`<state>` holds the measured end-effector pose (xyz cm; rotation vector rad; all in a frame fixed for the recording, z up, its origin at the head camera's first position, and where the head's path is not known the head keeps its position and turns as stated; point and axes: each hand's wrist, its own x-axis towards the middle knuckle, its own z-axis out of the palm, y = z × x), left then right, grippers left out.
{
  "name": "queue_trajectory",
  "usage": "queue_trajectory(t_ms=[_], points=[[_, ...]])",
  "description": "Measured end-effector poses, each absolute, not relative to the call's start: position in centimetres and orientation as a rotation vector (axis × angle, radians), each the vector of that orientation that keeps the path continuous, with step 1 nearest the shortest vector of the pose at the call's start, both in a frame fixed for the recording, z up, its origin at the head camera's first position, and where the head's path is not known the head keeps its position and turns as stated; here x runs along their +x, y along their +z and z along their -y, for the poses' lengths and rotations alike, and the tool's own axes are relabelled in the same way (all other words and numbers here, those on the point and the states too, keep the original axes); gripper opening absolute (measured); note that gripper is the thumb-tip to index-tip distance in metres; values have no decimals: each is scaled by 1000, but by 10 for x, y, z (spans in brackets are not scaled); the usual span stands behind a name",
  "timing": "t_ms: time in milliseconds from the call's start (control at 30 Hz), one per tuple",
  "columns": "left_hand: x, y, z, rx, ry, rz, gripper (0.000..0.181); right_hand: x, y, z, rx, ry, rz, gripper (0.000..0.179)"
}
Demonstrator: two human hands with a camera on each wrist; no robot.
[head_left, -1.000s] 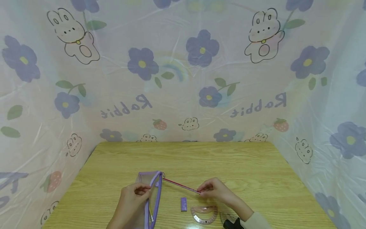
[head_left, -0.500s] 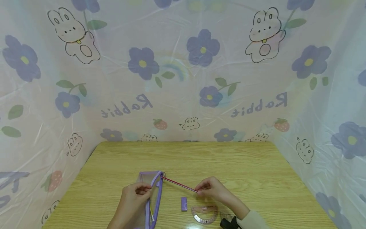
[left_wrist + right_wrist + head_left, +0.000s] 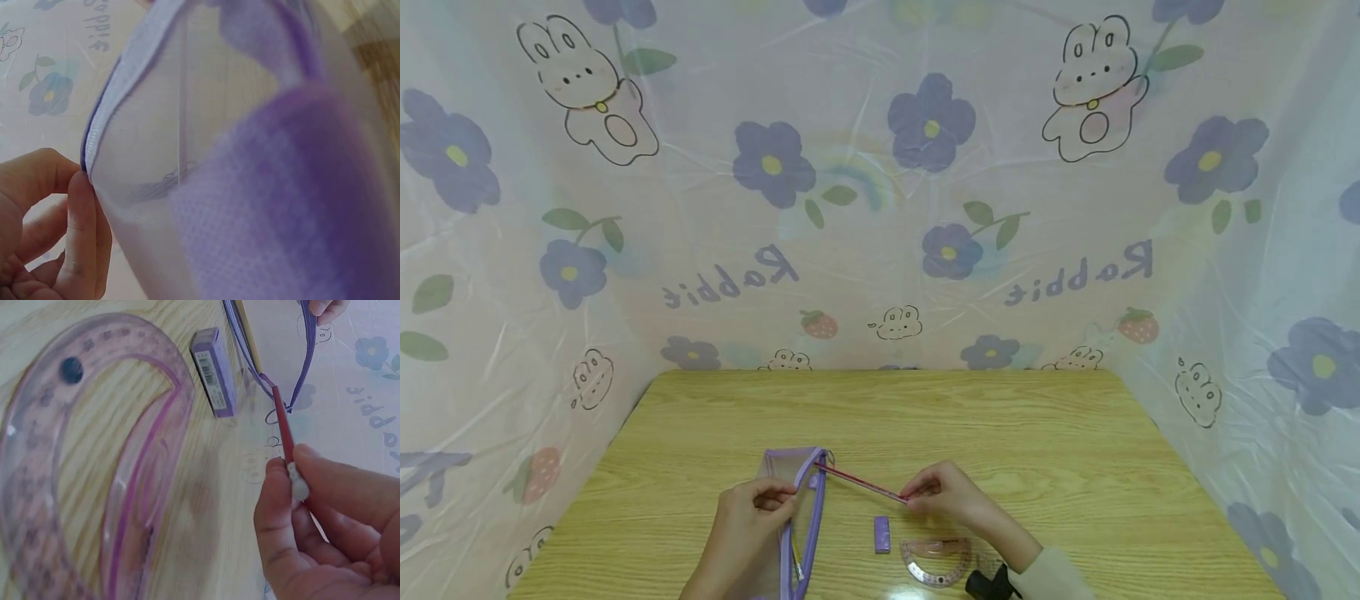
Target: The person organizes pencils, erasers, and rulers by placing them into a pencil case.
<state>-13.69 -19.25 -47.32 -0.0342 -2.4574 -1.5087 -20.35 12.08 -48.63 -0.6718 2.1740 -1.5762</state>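
Observation:
A see-through pencil case with purple zip edging [image 3: 817, 518] stands at the left, its mouth spread apart. My left hand [image 3: 748, 525] pinches one edge of that mouth between thumb and forefinger, seen close in the left wrist view. My right hand [image 3: 953, 502] pinches a red pencil [image 3: 865, 484] near its white-tipped end [image 3: 300, 489]. The pencil slants up to the left, its far end overlapping the far corner of the mouth. A yellow pencil [image 3: 797, 560] lies within the case.
A purple eraser [image 3: 882, 535] in a sleeve lies on the wooden table [image 3: 887, 408] between case and right hand. A pinkish clear protractor [image 3: 917, 572] is nearer the front. Beside it, another clear piece is partly hidden by the right wrist. Printed curtains [image 3: 857, 250] surround the table.
My right hand has moved left with the red pencil, bringing its far end from the case's corner to overlap the mouth. The left hand keeps its grip on the edge.

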Motion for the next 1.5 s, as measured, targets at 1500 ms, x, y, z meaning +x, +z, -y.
queue_trajectory(t_ms=[1500], points=[[-136,-474,193,-84,-1500,2441,12,-198,-490,-78,-581,-1716,-2156,13]])
